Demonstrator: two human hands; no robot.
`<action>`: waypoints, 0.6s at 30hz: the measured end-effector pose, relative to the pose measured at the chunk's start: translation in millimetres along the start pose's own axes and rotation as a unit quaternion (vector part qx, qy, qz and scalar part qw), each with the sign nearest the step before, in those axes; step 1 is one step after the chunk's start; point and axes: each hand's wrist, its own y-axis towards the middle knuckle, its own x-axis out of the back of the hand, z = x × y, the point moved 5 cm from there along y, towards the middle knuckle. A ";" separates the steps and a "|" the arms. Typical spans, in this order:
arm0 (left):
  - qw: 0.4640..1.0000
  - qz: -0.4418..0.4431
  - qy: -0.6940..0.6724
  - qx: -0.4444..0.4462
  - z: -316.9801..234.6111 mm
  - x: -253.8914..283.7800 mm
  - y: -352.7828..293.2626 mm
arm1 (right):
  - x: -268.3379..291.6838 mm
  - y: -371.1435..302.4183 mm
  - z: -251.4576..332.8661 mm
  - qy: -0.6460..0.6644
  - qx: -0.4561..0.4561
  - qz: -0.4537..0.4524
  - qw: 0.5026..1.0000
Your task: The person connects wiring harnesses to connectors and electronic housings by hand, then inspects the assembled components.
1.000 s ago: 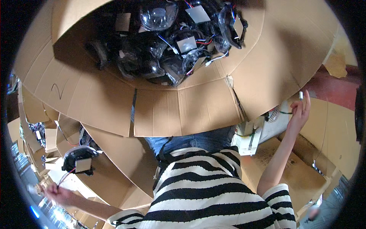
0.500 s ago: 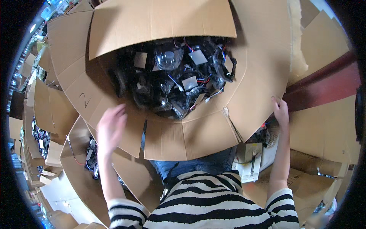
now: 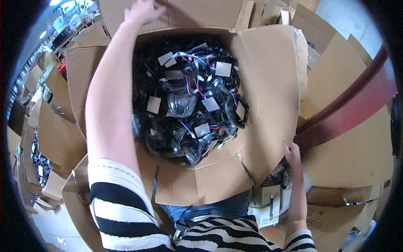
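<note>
A large open cardboard box (image 3: 201,185) stands right in front of me. It is full of black parts in clear plastic wrapping (image 3: 182,104), with white square labels and red, blue and white wires. My left arm reaches across the box's left side. My left hand (image 3: 145,11) lies against the far flap (image 3: 205,14), its fingers spread and holding nothing. Down at the right, my right hand (image 3: 292,153) has its fingers closed on the outer edge of the right flap (image 3: 268,84). My left forearm hides part of the left flap.
A red metal beam (image 3: 344,113) runs along the right, beside more cardboard (image 3: 348,155). Other open boxes stand on the left, one holding similar black parts (image 3: 40,164). Near my right forearm is a small pale box (image 3: 266,206).
My left hand has gone from the near left side of the box up to the far flap, which now stands back, baring more contents. My right hand stays at the right flap's edge.
</note>
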 end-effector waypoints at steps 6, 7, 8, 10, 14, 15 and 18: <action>0.994 0.102 -0.039 0.022 6.3 -86.2 -15.4 | -3.5 -3.9 17.1 0.049 -0.058 -0.010 0.997; 0.997 0.072 -0.036 0.021 13.1 -87.4 -22.8 | -4.0 -2.4 18.4 0.058 -0.057 -0.011 0.997; 0.996 0.074 -0.031 0.028 24.5 -89.0 -30.8 | -5.2 -0.5 20.8 0.067 -0.054 -0.011 0.996; 0.973 0.024 -0.215 0.076 41.6 -75.8 -50.5 | -8.1 3.3 25.3 0.042 -0.056 0.005 0.998; 0.924 -0.275 -0.266 0.023 52.6 -20.0 -188.5 | 0.2 -3.4 23.3 -0.006 -0.047 -0.048 0.998; 0.912 -0.300 -0.268 0.078 70.5 -20.3 -235.5 | 2.0 -7.3 23.0 -0.004 -0.052 -0.048 0.997; 0.885 -0.351 -0.201 0.231 147.8 -29.6 -373.9 | -1.2 0.5 19.7 0.000 -0.051 -0.030 0.998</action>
